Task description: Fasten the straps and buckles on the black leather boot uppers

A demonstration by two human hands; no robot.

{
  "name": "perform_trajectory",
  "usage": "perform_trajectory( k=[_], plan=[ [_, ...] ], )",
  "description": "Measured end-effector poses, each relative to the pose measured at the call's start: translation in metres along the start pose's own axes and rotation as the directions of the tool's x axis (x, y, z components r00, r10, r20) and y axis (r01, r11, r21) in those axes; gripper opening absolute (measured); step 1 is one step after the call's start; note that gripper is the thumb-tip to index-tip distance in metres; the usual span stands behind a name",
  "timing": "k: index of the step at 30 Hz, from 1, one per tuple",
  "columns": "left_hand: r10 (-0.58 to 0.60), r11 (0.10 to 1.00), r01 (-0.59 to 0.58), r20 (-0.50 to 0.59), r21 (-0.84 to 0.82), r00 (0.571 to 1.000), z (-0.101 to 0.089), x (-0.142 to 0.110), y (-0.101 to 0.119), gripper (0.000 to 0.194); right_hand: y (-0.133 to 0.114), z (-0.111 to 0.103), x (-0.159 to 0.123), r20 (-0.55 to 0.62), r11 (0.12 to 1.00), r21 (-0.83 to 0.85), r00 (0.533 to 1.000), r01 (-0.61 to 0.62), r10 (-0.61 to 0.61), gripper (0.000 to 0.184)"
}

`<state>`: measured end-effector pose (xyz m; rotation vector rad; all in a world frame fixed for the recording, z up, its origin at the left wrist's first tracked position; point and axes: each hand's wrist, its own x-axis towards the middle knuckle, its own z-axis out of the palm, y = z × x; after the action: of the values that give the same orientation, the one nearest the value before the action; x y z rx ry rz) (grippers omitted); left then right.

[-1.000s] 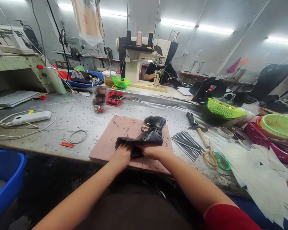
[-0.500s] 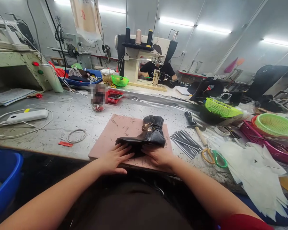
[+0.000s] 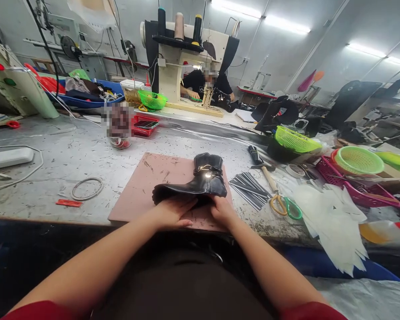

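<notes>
A black leather boot upper [image 3: 200,184], with straps and gold-coloured buckle hardware, lies on a pink board [image 3: 135,191] in front of me. My left hand [image 3: 173,212] rests at its near edge with the fingers stretched out and their tips partly tucked under the leather. At the right end of that same edge, my right hand [image 3: 222,210] has its fingers closed on the leather. The underside of the upper is in shadow. Black-and-white strips [image 3: 250,189] lie just right of the board.
Scissors [image 3: 285,206] and a hammer [image 3: 266,175] lie at right, near white sheets [image 3: 330,218] and a magenta basket [image 3: 350,186]. A wire ring [image 3: 87,189] and red strip [image 3: 69,203] are at left. Behind the table stands a sewing machine [image 3: 173,71], with a person beyond.
My left hand has slid right along the near edge, its fingertips now partly under the leather. My right hand has closed on the edge. The view has shifted right and down.
</notes>
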<state>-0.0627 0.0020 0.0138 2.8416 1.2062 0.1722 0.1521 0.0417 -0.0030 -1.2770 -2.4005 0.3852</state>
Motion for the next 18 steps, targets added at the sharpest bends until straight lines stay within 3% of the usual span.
perform_trajectory(
  k=[6, 10, 12, 15, 16, 18],
  plan=[
    [0.017, 1.000, -0.017, -0.009, -0.006, 1.000, -0.003, 0.001, -0.010, 0.055, -0.008, -0.009, -0.006, 0.066, 0.938, -0.171, 0.953, 0.301, -0.294, 0.046],
    [-0.015, 0.998, 0.019, -0.071, 0.059, 0.997, -0.002, 0.009, -0.003, 0.045, -0.015, -0.029, -0.012, 0.207, 0.883, -0.217, 0.904, 0.416, -0.375, 0.028],
    [-0.011, 0.995, 0.022, -0.106, 0.102, 0.994, -0.002, 0.012, 0.001, 0.037, -0.018, -0.036, -0.012, 0.182, 0.873, -0.257, 0.908, 0.415, -0.378, 0.024],
    [-0.006, 0.990, 0.024, -0.132, 0.139, 0.991, -0.011, 0.015, 0.008, 0.031, -0.024, -0.041, -0.004, 0.077, 0.819, -0.381, 0.898, 0.429, -0.434, 0.039],
    [-0.015, 0.988, 0.037, -0.139, 0.151, 0.990, -0.018, 0.015, 0.011, 0.031, -0.028, -0.043, 0.000, 0.061, 0.793, -0.424, 0.887, 0.438, -0.457, 0.043],
    [-0.067, 0.987, 0.093, -0.196, 0.128, 0.978, -0.039, 0.011, 0.017, 0.032, -0.039, -0.054, 0.010, 0.041, 0.752, -0.495, 0.877, 0.434, -0.479, 0.032]
  ],
)
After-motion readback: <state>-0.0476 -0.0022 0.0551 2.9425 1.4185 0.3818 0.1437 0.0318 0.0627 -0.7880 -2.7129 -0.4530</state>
